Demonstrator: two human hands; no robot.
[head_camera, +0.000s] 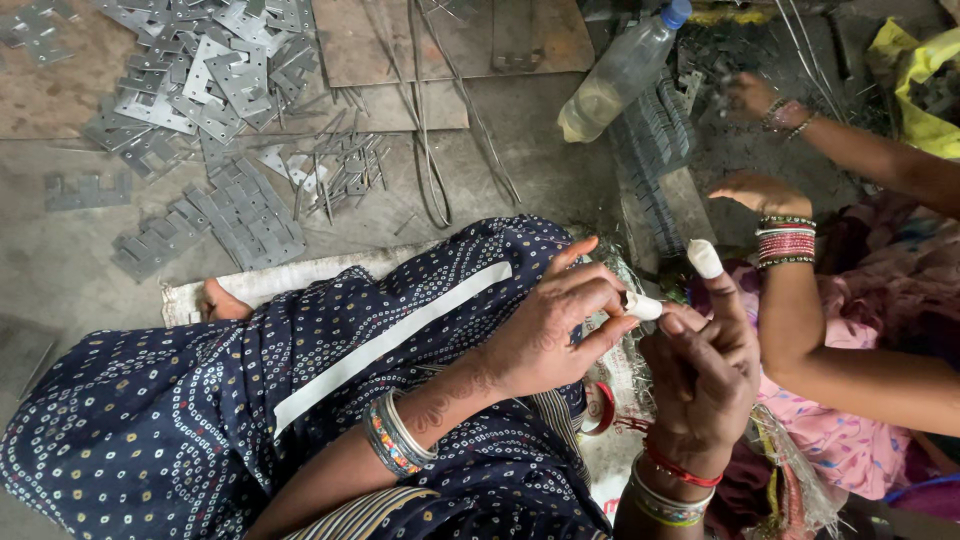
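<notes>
My left hand (555, 325) pinches a small white roll of tape (642, 305) between thumb and fingers, just left of my right hand. My right hand (705, 365) is raised with its index finger up, and the fingertip is wrapped in white tape (704, 258). Both wrists wear bangles. My hands hover above my lap, which is covered by dark blue dotted cloth (250, 390) with a white stripe.
Heaps of flat grey metal plates (215, 75) and thin metal rods (430, 150) lie on the floor ahead. A plastic bottle (620, 75) leans on a stack of plates. At right another person's two hands (765, 190) with bangles reach over metal pieces.
</notes>
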